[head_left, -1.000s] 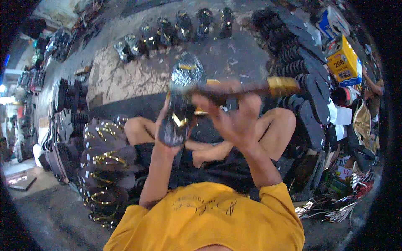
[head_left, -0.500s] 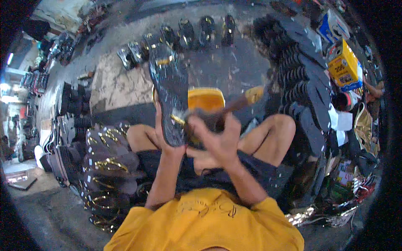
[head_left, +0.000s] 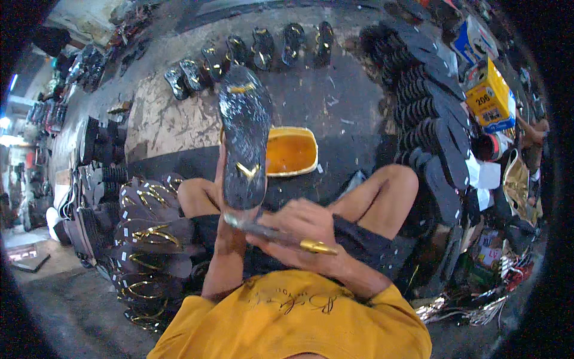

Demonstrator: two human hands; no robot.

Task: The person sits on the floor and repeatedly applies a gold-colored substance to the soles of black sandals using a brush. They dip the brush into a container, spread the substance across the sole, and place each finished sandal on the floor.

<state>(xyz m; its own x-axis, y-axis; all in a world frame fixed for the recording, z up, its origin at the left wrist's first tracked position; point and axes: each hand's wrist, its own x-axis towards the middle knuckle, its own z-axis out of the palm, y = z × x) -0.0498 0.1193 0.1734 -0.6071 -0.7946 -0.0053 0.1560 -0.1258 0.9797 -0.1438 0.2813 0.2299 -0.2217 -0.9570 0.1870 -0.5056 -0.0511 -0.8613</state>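
Note:
My left hand (head_left: pixel 222 190) grips a dark sandal sole (head_left: pixel 244 134), held up lengthwise with its broad end away from me. Its face looks wet and shiny, with gold strap pieces showing near both ends. Closed round a brush (head_left: pixel 269 232) with a gold-coloured handle end, my right hand (head_left: pixel 304 222) is low, close to my body. The brush is smeared by motion, and its head lies by the sole's near end and my left palm; whether it touches is unclear. Just right of the sole stands a yellow tub (head_left: pixel 315 157) holding amber liquid.
Several shiny soles with gold pieces (head_left: pixel 263 49) line the far side of the dark board. Dark soles are stacked at right (head_left: pixel 418 110); gold-strapped sandals (head_left: pixel 156 236) lie at left. A yellow box (head_left: pixel 490 99) stands far right, near another person's hand (head_left: pixel 532 133).
My right hand has drawn the brush off the sole's middle, toward my body, and its handle has swung round to point near right. The sole has turned slightly and shows more of its face.

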